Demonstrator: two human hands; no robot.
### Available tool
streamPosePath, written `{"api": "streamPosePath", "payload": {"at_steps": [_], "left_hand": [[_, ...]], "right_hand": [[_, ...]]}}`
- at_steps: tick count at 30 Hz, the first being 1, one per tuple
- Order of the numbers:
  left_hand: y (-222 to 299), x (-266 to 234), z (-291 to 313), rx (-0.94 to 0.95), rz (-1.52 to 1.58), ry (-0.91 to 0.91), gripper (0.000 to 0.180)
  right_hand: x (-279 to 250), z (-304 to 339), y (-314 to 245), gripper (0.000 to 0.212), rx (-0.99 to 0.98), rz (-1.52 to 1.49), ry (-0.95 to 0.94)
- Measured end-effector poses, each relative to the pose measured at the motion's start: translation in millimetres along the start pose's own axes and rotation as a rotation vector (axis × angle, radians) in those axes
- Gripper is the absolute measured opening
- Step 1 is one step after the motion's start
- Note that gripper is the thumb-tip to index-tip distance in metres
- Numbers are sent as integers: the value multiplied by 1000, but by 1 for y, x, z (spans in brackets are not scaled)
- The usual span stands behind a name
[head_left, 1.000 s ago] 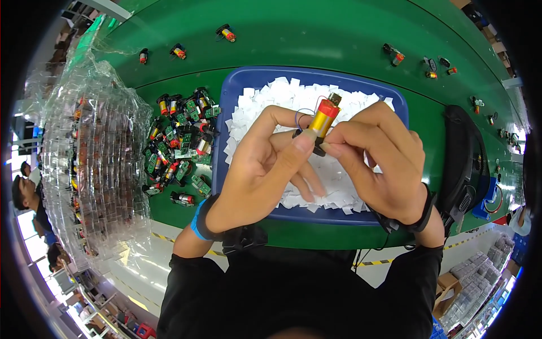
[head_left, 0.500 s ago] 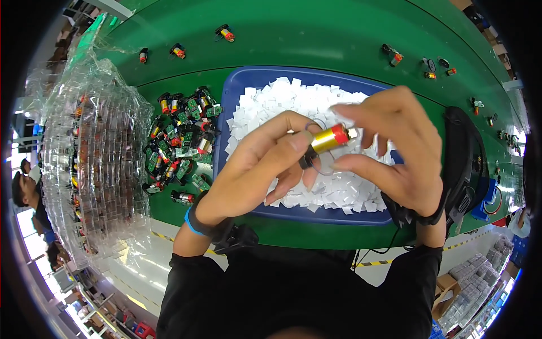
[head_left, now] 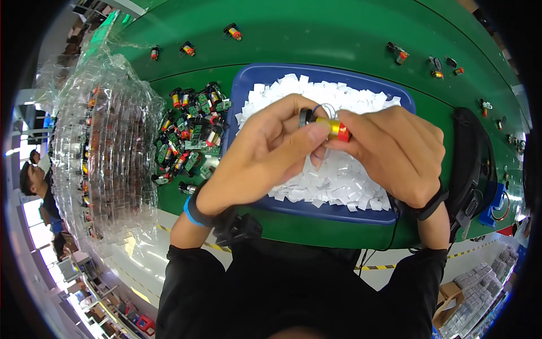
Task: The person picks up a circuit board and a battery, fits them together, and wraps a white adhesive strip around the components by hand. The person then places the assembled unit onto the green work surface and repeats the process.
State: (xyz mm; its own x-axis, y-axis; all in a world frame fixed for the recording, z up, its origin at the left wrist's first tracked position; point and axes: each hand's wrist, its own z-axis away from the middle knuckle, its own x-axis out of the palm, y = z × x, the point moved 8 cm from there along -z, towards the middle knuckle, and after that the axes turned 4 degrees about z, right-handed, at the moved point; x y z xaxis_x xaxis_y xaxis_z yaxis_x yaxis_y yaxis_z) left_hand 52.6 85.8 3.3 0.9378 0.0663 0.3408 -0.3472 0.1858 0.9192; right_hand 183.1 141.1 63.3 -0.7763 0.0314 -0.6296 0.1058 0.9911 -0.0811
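My left hand holds a small gold-and-red cylindrical part between thumb and fingers, above a blue tray full of small white paper pieces. The part has a black round end on its left and a thin looped wire. My right hand is closed, its thumb and forefinger pinching the part's red end. The fingers hide the tip of that end. Both hands are on the same part.
Left of the tray lies a pile of similar parts with green circuit boards. Beyond it stands a stack of clear plastic trays in wrapping. A black bag-like object sits at right. More parts dot the green table.
My right hand has moved in from the right, its spread fingers closing on the red end. The part has turned closer to level in my left hand.
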Motion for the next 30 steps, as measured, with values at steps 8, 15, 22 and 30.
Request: {"api": "streamPosePath", "payload": {"at_steps": [8,15,22,30], "left_hand": [[16,-86,-126,-13,-839,-10,39],[49,-215,-129,515,-1458,323,39],[47,-106,19,239,-1576,-19,20],[30,-99,62,214,-1662,409,23]], "right_hand": [[18,-2,22,39,277,132,-288],[14,0,24,29,235,74,-355],[15,11,39,22,264,108,-405],[24,11,34,21,243,79,-442]]}}
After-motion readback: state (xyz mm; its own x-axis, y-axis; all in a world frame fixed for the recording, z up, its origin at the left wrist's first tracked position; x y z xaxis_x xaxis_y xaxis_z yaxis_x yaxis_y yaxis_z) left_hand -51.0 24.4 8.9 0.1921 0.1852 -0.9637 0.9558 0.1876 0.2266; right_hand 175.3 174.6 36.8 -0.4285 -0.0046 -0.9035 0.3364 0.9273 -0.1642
